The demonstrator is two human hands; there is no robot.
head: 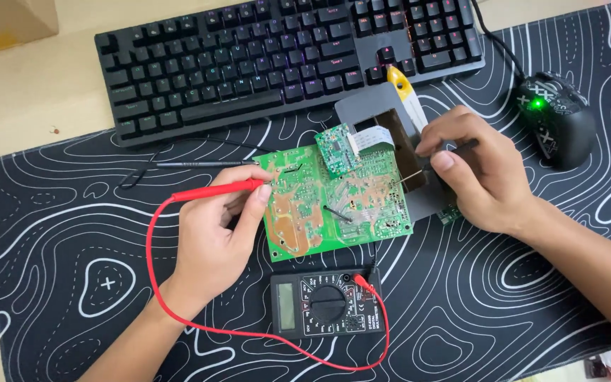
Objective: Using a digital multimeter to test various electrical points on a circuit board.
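Probing the green circuit board (319, 205) at the middle of the tabletop (30, 106), the left hand (213, 237) pinches the red multimeter probe (217, 189) with its tip on the board's left edge, while the right hand (479, 173) is closed around the black probe (419, 173), its tip on the right side. The digital multimeter (325, 303) lies just beside the board, toward the near edge. Good readings likely need steady tips, each on one solder pad only.

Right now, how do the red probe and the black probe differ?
The red probe lies nearly level in the left hand; the black probe is in the right hand. The red tip touches the left edge of the green circuit board; the black tip touches its right part. Both are pinched between fingertips.
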